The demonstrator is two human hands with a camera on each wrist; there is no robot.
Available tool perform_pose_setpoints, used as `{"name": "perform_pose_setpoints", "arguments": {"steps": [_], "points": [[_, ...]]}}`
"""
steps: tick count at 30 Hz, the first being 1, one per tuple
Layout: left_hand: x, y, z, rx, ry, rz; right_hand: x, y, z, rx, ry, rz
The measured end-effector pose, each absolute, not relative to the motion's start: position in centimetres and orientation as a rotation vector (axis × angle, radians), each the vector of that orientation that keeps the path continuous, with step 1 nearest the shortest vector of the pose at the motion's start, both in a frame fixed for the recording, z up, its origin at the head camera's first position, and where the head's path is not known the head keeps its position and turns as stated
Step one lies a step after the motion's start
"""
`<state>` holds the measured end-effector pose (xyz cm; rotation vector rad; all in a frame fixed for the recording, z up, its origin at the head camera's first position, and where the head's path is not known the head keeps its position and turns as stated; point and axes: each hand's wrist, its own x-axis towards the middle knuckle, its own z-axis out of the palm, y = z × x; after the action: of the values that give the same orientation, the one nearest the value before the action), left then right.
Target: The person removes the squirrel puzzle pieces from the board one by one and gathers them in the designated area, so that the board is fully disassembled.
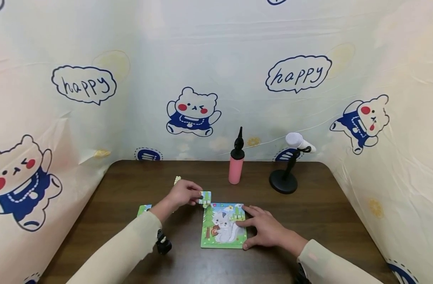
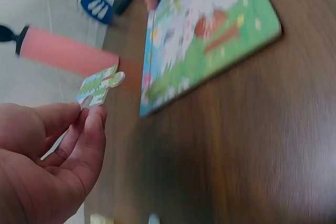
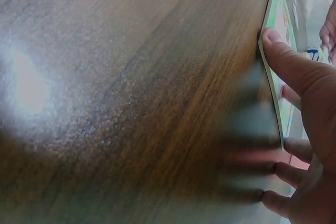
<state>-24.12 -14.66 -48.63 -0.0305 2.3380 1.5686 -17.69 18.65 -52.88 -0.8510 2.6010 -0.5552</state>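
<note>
A jigsaw puzzle piece (image 1: 206,198), green and light blue with a rounded knob, is pinched between the thumb and fingers of my left hand (image 1: 183,193). In the left wrist view the piece (image 2: 98,85) is held up beyond the fingertips. Just below it in the head view lies a square picture board (image 1: 224,228) showing a white bushy-tailed animal on green. My right hand (image 1: 267,228) rests along the board's right side with spread fingers. In the right wrist view its thumb touches the edge of the board (image 3: 270,72), and some fingertips meet the table.
Behind the left forearm, a green piece (image 1: 143,209) is partly hidden. A small cream object (image 1: 177,180) shows beyond the left hand. Farther back stand a pink hand pump (image 1: 236,167) and a white microphone-like device (image 1: 295,140) on a black stand (image 1: 283,181). Printed cloth surrounds the brown table (image 1: 323,221).
</note>
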Motion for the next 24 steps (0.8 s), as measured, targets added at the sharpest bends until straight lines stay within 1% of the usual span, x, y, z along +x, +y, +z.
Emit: {"name": "perform_pose_setpoints", "arguments": {"steps": [4,9,16,19,24], "points": [[-24.3,-16.8,-48.2,-0.052,2.355,1.522,-17.8,18.8,-52.6,-0.850,2.612,-0.551],[-24.1,-18.2,-49.3,-0.111,2.356,1.487,-17.9,18.8,-52.6,-0.848,2.617,-0.537],[-23.6,-18.2,-50.6,-0.134,2.420,1.432,-18.0,18.7,-52.5,-0.847,2.612,-0.538],[-23.5,-18.2,-50.7,-0.156,2.497,1.343,-18.0,18.6,-52.6,-0.852,2.608,-0.540],[-23.5,-18.0,-50.8,-0.107,2.640,1.160,-18.0,18.5,-52.5,-0.851,2.603,-0.548]]}}
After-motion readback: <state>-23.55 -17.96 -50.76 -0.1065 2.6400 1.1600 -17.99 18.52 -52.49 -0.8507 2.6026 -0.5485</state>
